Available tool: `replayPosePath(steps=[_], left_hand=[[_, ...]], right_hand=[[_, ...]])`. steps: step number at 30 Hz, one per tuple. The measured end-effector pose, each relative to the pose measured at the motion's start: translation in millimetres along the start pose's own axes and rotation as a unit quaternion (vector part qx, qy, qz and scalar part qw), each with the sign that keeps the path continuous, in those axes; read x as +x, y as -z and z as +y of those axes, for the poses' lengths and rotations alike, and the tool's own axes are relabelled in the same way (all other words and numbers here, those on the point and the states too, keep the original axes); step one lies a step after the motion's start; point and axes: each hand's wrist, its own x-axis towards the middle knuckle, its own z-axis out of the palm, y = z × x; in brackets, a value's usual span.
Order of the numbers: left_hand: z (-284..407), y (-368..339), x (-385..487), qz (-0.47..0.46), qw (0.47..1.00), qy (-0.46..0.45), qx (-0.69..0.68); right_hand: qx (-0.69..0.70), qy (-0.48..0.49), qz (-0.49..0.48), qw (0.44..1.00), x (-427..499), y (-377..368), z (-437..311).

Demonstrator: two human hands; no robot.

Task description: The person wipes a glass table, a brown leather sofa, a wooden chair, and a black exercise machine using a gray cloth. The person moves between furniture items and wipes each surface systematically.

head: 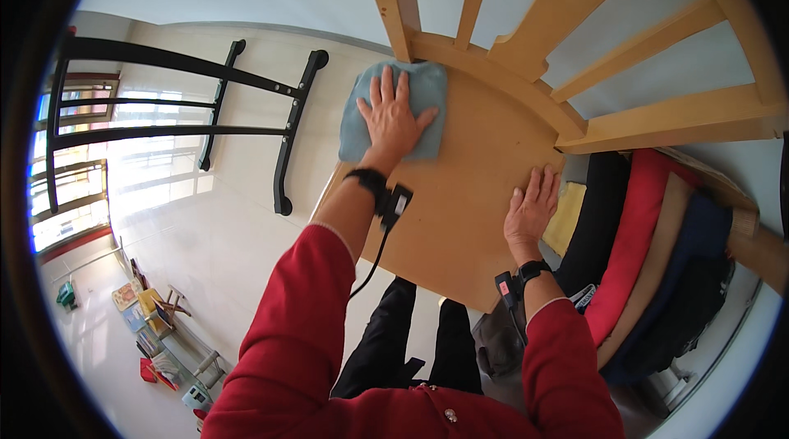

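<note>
My left hand (392, 117) lies flat with fingers spread on a folded blue-grey cloth (426, 142). The cloth covers the far left corner of a wooden chair's seat (450, 217), near the foot of the backrest (524, 57). Along the seat's right edge rests my right hand (535, 208), palm down with nothing in it. Its fingers point towards the backrest. Each wrist wears a black strap with a small device, and a cable runs from the left one.
A black metal frame (290, 131) stands on the pale tiled floor to the left. Folded clothes (641, 242) in black, red, tan and navy are stacked right of the seat, beside a yellow cloth (566, 217). Books and small items (151, 328) sit at lower left.
</note>
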Motion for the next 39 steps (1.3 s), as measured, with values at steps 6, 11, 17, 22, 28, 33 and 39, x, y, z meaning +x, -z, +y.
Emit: replayPosePath(steps=[6, 11, 17, 22, 28, 33, 39], left_hand=[[-28, 13, -31, -0.007, 0.996, 0.090, -0.009], [-84, 32, -115, -0.049, 0.979, 0.195, -0.037], [-127, 20, -222, 0.015, 0.966, 0.256, -0.037], [-82, -5, -261, 0.111, 0.962, 0.247, -0.029], [-4, 12, -229, -0.068, 0.996, 0.006, -0.057], [35, 3, -130, -0.084, 0.974, -0.187, -0.094], [38, -9, -44, 0.063, 0.970, -0.176, -0.153]], right_hand=[[-0.009, 0.028, 0.019, 0.999, 0, -5, 4], [-0.023, 0.023, 0.028, 0.999, 1, -8, 3], [-0.036, 0.017, 0.017, 0.999, 0, -10, 6], [-0.043, 0.027, 0.033, 0.998, 0, -11, 6], [-0.024, 0.022, 0.027, 0.999, 1, -7, 3], [-0.007, 0.021, 0.023, 0.999, 0, -4, 1], [0.004, 0.000, -0.002, 1.000, 2, 1, -2]])
